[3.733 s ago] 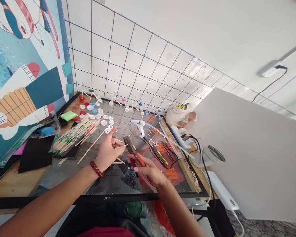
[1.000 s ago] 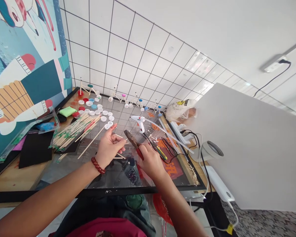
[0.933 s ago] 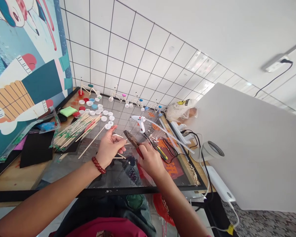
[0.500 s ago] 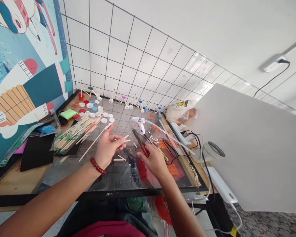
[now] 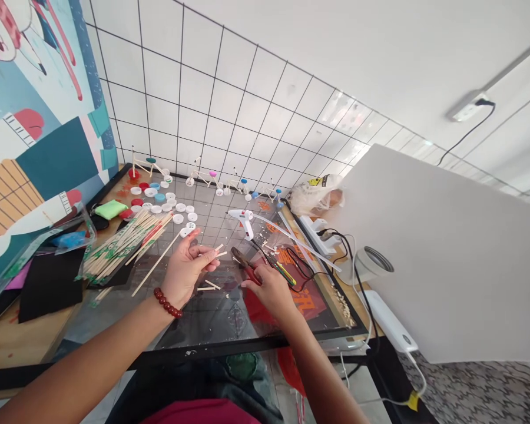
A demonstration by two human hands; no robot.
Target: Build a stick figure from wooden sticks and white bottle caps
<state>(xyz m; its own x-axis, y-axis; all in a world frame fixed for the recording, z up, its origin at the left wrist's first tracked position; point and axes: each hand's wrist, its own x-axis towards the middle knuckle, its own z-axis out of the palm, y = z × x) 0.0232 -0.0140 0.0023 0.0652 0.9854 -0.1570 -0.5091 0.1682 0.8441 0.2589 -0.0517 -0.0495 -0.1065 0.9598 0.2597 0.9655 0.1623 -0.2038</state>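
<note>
My left hand (image 5: 189,262), a bead bracelet on its wrist, pinches short wooden sticks (image 5: 219,254) between thumb and fingers; two pale ends poke out to the right. Below them, two more short stick pieces (image 5: 212,284) lie on the glass tabletop. My right hand (image 5: 271,290) is round the red handles of a pair of pliers (image 5: 239,257), which sits low at the tabletop with its dark jaws pointing up and left. Part of the handles is hidden under the fingers. Just beyond the pliers is a white hot glue gun (image 5: 242,219).
A pile of long wooden sticks (image 5: 119,250) lies left, with bottle caps (image 5: 158,209) behind it. Small stick-and-cap models (image 5: 203,176) line the back edge. A yellow utility knife (image 5: 287,274), black cable and glue sticks (image 5: 291,235) lie right, beside a power strip (image 5: 320,232).
My right hand has lowered the pliers to the tabletop, and its fingers look flatter over the handles. My left hand keeps its pinch on the sticks. The whole view has shifted slightly.
</note>
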